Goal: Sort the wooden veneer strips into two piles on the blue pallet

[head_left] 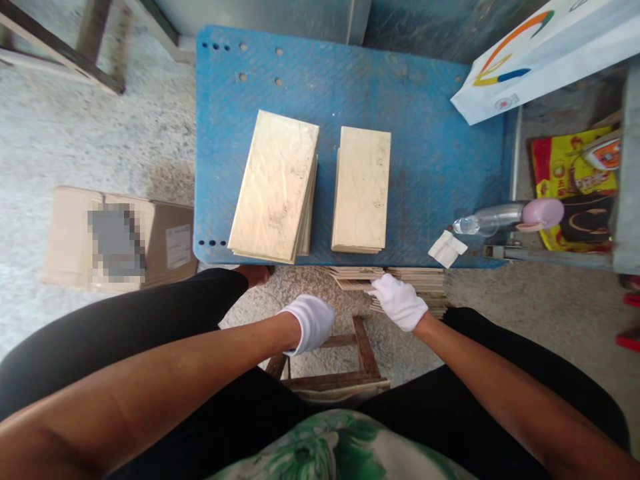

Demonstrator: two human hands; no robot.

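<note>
My right hand [400,303], in a white glove, is closed at the edge of a thin pale board [353,285] among the stacked boards below the table's front edge. That board sits askew to the stacks; its far part is partly hidden. My left hand [309,323], also gloved, hangs to the left above the floor, near no board, with its fingers curled under and out of sight. On the blue table [425,147] lie two piles of cream rectangular boards: a left pile [275,187], slightly fanned and angled, and a straighter right pile [361,190].
A wooden stool frame [367,350] stands between my legs. On the table's right are a metal bottle with a pink cap [543,215], a folded white paper [447,249] and a white bag [545,60]. A cardboard box [170,233] sits left on the floor.
</note>
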